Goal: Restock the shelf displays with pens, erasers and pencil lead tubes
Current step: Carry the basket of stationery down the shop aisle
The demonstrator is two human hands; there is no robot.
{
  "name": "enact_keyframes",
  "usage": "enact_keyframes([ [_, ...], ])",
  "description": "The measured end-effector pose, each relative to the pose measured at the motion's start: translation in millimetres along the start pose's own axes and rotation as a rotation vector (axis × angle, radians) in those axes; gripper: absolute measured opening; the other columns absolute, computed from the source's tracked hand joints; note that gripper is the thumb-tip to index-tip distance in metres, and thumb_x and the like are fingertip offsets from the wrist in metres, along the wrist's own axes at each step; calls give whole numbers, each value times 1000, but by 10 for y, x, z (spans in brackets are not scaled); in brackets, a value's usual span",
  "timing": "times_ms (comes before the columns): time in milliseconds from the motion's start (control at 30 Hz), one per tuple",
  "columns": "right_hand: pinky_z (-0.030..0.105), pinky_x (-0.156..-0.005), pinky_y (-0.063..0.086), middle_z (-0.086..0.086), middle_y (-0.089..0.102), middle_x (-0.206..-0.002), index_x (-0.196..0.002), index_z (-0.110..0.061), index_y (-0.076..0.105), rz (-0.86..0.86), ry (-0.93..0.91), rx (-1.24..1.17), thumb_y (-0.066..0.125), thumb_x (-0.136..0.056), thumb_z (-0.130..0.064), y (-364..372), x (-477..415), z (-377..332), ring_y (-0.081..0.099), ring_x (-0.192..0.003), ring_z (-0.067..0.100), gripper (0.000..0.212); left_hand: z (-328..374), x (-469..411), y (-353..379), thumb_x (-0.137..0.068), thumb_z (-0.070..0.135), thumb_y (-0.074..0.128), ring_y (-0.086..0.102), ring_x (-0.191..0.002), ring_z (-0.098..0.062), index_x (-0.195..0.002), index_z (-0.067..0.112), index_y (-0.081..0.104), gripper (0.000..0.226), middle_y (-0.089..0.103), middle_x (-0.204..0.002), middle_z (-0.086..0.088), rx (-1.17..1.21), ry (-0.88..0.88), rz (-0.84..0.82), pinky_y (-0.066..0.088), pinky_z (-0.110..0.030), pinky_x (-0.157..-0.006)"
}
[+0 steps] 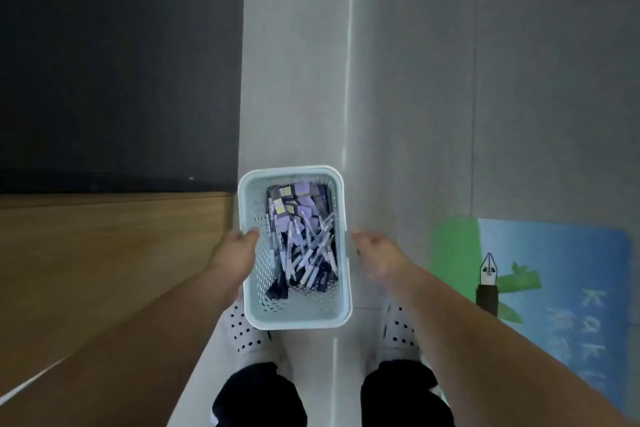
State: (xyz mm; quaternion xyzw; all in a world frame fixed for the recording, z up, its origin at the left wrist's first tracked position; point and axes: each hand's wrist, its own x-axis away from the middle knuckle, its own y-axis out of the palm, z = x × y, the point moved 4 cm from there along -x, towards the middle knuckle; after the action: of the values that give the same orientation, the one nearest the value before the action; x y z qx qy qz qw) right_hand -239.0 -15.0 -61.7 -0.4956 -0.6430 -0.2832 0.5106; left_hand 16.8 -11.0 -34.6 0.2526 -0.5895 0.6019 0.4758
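A pale blue perforated basket [294,314] sits low in front of me, above the grey tiled floor and between my shoes. It holds several white pens [311,253], lilac and yellow eraser packs [299,199] and dark packets. My left hand [237,255] is at the basket's left rim, its fingers curled over the edge. On the other side, my right hand [375,253] is blurred, just beside the right rim with the fingers loosely extended. I cannot tell whether it touches the rim or whether the basket rests on the floor.
A wooden shelf unit [104,270] with a dark upper part [117,62] stands close on the left. A blue and green floor mat [554,270] with a pen-nib picture lies to the right. My white perforated shoes [247,333] are under the basket's near end.
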Motion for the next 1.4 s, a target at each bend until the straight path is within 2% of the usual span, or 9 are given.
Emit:
enact_keyframes([
  [67, 34, -99, 48, 11, 62, -107, -121, -7, 59, -10, -14, 49, 45, -105, -41, 132, -169, 63, 61, -107, 31, 40, -57, -195, 4, -103, 39, 47, 54, -120, -30, -138, 17, 51, 41, 57, -128, -2, 34, 23, 75, 41, -38, -94],
  [167, 32, -92, 42, 15, 61, -122, -133, -7, 50, -12, 3, 176, 37, -108, -42, 228, -230, 50, 58, -113, 33, 45, -185, -399, -59, -99, 34, 47, 64, -98, -28, -119, 20, 62, 28, 69, -109, -7, 95, 16, 137, 49, -36, -84],
  [333, 33, -85, 45, 20, 63, -122, -128, -7, 48, 35, -16, 302, 31, -110, -33, 235, -217, 24, 61, -110, 35, 36, -214, -404, -28, -98, 37, 50, 63, -111, -31, -122, 22, 63, 31, 68, -121, -7, 152, -10, 5, 51, -53, -100],
  [500, 39, -99, 46, 19, 60, -132, -140, -7, 45, 59, -42, 292, 26, -111, -30, -42, 240, -186, 58, -120, 34, 42, 6, -42, -31, -100, 40, 52, 62, -117, -32, -131, 16, 59, 40, 66, -126, -9, 174, 4, -21, 49, -52, -102],
  [667, 38, -93, 48, 13, 64, -120, -131, -14, 52, 101, -94, 225, 28, -110, -37, -574, 1234, -388, 57, -97, 23, 39, 392, 917, -194, -99, 44, 56, 58, -122, -36, -131, 10, 58, 47, 63, -131, -13, 185, 6, -20, 46, -53, -105],
  [867, 28, -58, 32, -3, 44, -72, -78, -25, 39, 167, -250, 96, 34, -109, -34, -1557, 3079, -1021, 40, -65, 11, 32, 1231, 2822, -702, -98, 45, 56, 58, -122, -31, -128, 24, 60, 36, 66, -128, -4, 211, 104, -84, 44, -52, -107],
  [1133, 26, -65, 37, -1, 50, -83, -99, -9, 53, 253, -477, -68, 38, -109, -32, -2705, 4988, -2055, 43, -77, 14, 30, 2614, 5033, -1373, -95, 36, 60, 67, -91, -24, -96, 24, 67, 14, 73, -95, -2, 314, 363, -121, 54, -45, -92],
  [1233, 25, -62, 35, 2, 46, -80, -95, -6, 50, 305, -545, -93, 39, -108, -31, -2987, 5288, -2474, 41, -73, 14, 31, 3076, 5427, -1558, -103, 29, 52, 63, -71, -16, -94, 18, 64, 19, 70, -75, 5, 326, 474, -154, 52, -33, -69],
  [1400, 30, -62, 34, -1, 46, -75, -89, -10, 52, 351, -590, -102, 42, -107, -31, -3324, 5347, -3330, 39, -69, 12, 29, 3930, 5514, -1904, -102, 28, 54, 62, -68, -16, -86, 18, 64, 21, 70, -74, 3, 375, 572, -231, 50, -34, -73],
])
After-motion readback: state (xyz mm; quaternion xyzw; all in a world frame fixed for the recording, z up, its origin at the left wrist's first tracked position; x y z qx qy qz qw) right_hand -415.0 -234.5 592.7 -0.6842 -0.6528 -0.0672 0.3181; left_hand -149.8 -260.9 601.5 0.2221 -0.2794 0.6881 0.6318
